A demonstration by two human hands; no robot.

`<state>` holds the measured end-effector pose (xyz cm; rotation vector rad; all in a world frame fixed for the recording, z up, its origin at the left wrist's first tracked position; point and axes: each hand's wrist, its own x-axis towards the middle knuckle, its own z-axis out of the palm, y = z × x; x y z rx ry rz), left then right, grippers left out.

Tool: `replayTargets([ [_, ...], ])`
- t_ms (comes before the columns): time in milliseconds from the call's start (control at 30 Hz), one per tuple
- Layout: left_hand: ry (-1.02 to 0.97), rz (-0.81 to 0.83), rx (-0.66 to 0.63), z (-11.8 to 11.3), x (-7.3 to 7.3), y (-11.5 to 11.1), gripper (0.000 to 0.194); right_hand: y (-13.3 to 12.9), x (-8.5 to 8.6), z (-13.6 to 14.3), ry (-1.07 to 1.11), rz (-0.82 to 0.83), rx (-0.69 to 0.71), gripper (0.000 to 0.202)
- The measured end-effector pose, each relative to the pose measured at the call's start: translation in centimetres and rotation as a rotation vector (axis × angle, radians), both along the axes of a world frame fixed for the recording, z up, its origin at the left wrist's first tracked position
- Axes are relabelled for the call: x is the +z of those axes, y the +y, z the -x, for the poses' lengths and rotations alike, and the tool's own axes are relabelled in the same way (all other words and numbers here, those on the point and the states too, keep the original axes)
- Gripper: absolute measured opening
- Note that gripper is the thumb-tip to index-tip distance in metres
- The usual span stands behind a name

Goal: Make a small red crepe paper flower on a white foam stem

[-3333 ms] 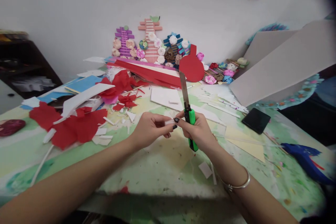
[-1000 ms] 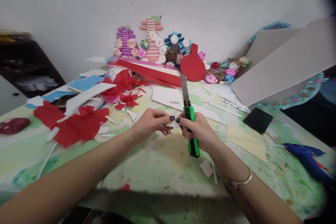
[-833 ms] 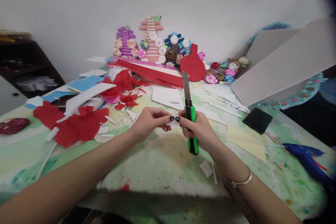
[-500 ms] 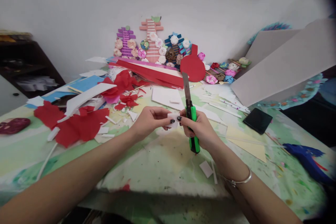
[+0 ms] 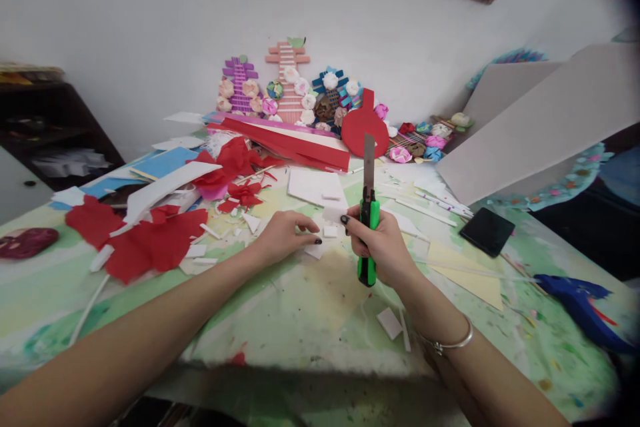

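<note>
At a worktable (image 5: 280,320) draped in a cover stained green, yellow and white, a person appears to be at the handling of small pieces rather than at a cut; the next move seems to call for a light, precise touch, clear of the bare blade of a cutter knife (image 5: 370,213). A smooth, pale grey panel (image 5: 535,113) rises well to the right of the knife. Soft-looking, irregular red sheets (image 5: 155,247) lie well to its left. The right hand (image 5: 383,240) is wrapped around the knife's green-and-black grip, the long metal blade pointing upward. The left hand (image 5: 280,237), left of the knife, is loosely curled, with nothing visible in its grasp. A flat, stiff white board (image 5: 315,183) lies beyond the knife and to its left; a red cutout (image 5: 365,130), round-bodied and narrow-necked, stands past the blade's tip. Just left of the knife's handle, a thin white piece (image 5: 334,213) appears pinched in the right hand's fingertips. Smaller still, a white block (image 5: 330,231) sits between the knife and the left hand.
</note>
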<state>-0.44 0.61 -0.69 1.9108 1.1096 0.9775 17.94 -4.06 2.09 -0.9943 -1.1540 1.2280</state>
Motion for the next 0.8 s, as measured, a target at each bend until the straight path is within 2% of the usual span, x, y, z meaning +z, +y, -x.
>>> replayTargets([
  [67, -0.151, 0.031, 0.013, -0.3, 0.5, -0.5, 0.016, 0.0, -0.1, 0.1, -0.001, -0.006, -0.034, 0.028],
  [200, -0.598, 0.316, -0.163, -1.3, 1.2, -2.0, 0.025, -0.3, -0.8, 0.6, -0.116, -0.060, -0.104, 0.026],
  [333, -0.863, 0.570, -0.189, -2.1, 1.0, -2.9, 0.017, -0.7, -1.5, 1.3, -0.263, -0.160, -0.127, 0.023],
  [500, -0.985, 0.695, -0.171, -1.8, 1.1, -2.7, 0.013, -0.9, -1.0, 1.1, -0.520, -0.327, -0.092, 0.014],
  [700, -0.991, 0.593, -0.246, -1.2, 2.0, -2.6, 0.009, -0.7, -0.6, -0.1, -1.025, -0.519, -0.140, 0.010],
  [800, -0.988, 0.586, -0.317, -1.3, 2.6, -3.0, 0.008, -1.0, -0.5, -0.2, -1.166, -0.577, -0.166, 0.020],
])
